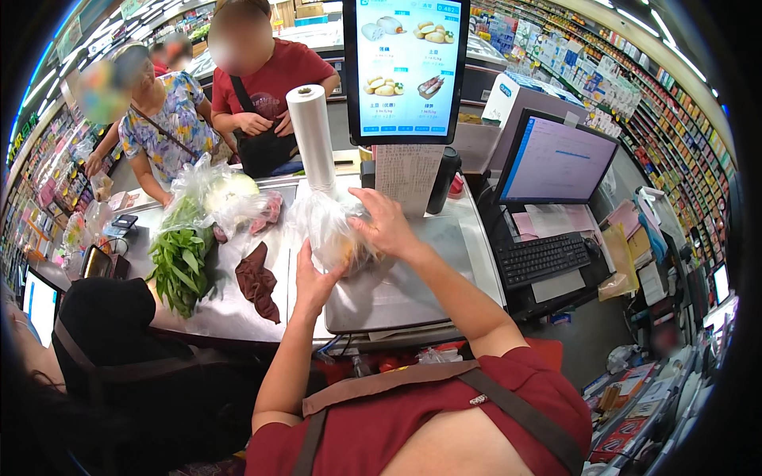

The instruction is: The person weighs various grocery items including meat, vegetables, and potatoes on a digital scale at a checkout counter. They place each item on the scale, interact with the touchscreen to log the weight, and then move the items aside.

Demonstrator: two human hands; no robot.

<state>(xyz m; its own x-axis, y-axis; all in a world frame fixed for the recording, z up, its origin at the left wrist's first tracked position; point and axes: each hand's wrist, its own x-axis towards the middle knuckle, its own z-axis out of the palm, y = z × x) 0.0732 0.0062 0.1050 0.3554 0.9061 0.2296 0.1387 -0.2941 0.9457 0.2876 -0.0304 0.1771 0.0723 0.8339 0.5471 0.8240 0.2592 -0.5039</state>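
A clear plastic bag with yellowish produce inside stands at the left edge of the flat metal scale plate. My left hand rests against the bag's near side, thumb and fingers spread around it. At the bag's upper right is my right hand, fingers apart, its fingertips at the plastic; whether it pinches the film cannot be told. Right behind the bag stands a roll of plastic bags. The scale's touch screen shows pictures of vegetables.
Leafy greens, bagged vegetables and a crumpled brown cloth lie on the counter's left. A black bottle, a monitor and a keyboard are at right. Two people stand across the counter; another person is close at left.
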